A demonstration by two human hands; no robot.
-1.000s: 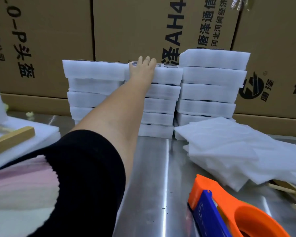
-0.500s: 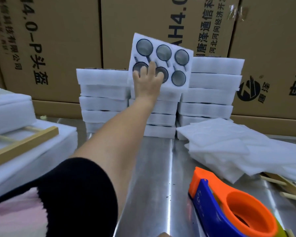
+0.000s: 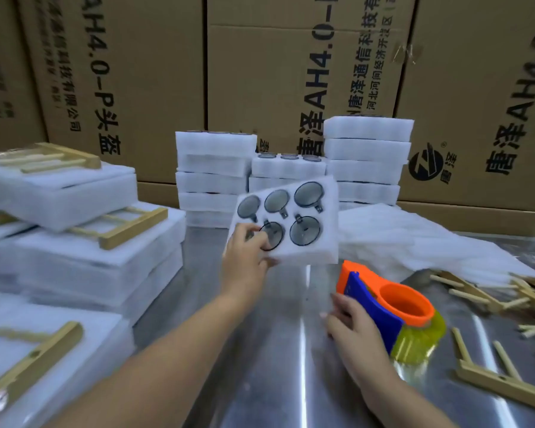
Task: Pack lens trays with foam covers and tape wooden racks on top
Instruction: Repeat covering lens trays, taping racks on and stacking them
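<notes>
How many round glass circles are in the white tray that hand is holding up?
5 round dark-rimmed lenses: three in the top row, two below, in the white foam tray. The left hand covers its bottom-left corner, so another may be hidden.

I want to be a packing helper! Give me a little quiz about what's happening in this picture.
1. True or false: the left hand holds a lens tray with round lenses in it.
2. What does the right hand touch? A) scissors B) the tape dispenser C) a cup
3. Fill in: of the three tray stacks at the back, the lowest is the ___ one.

Key: 1 true; 2 B; 3 middle.
</notes>
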